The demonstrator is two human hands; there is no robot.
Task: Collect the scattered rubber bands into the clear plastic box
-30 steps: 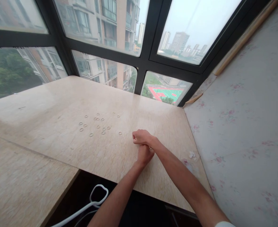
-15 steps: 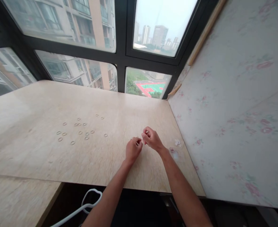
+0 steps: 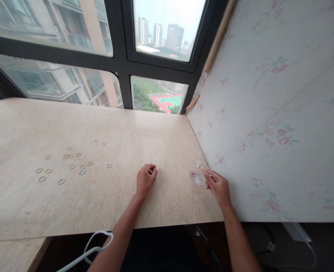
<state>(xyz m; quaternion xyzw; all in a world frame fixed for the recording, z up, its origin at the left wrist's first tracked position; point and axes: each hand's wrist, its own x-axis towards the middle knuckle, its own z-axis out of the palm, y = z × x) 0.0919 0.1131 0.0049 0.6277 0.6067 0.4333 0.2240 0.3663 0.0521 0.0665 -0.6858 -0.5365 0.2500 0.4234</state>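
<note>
My left hand point(image 3: 146, 180) rests on the marble-patterned counter with its fingers curled into a pinch. A small pale sliver shows between them, but I cannot make out what it is. My right hand point(image 3: 218, 186) is at the right side of the counter, thumb and forefinger pinched beside a flat clear plastic box point(image 3: 196, 179). Whatever sits in that pinch is too small to name. Just beyond the box lie small white pieces point(image 3: 199, 164). Several thin rings point(image 3: 61, 181) are scattered over the left part of the counter, apart from both hands.
The counter point(image 3: 104, 204) runs up to dark-framed windows point(image 3: 124, 90) at the back. A flower-patterned wall point(image 3: 257, 113) borders it on the right, close to my right hand. A white curved tube or bar point(image 3: 83, 260) stands below the front edge at left.
My right hand has moved away from the left hand, rightward to the plastic box. The left hand stays pinched on the counter. The view has turned to the right.
</note>
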